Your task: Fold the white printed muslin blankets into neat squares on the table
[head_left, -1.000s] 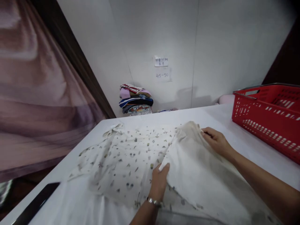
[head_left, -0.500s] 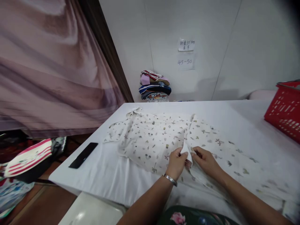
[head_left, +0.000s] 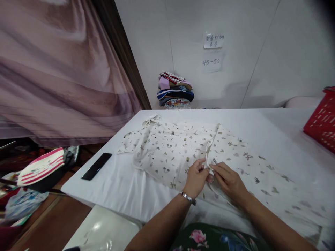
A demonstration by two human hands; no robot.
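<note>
A person is leaning over a white table (head_left: 264, 127) where a pale shirt (head_left: 164, 151) printed with small dark and olive figures is lying spread flat, its collar pointing toward the far wall and one sleeve reaching toward the table's left edge. Both hands are meeting at the shirt's front opening, near the table's near edge: the left hand (head_left: 196, 176), wearing a silver bracelet (head_left: 187, 198) at the wrist, is pinching the cloth's edge between thumb and fingers, and the right hand (head_left: 229, 181) is closing its fingertips on the same edge just beside it, the two hands almost touching. A black phone (head_left: 96, 166) is lying flat near the table's left corner, well apart from the shirt. A stack of folded clothes (head_left: 175, 91) is sitting against the wall beyond the table's far edge, beneath two paper notes (head_left: 213, 50) stuck to the wall. A red basket (head_left: 320, 120) is standing at the table's right side, partly out of view. A mauve curtain (head_left: 60, 69) is hanging to the left.
</note>
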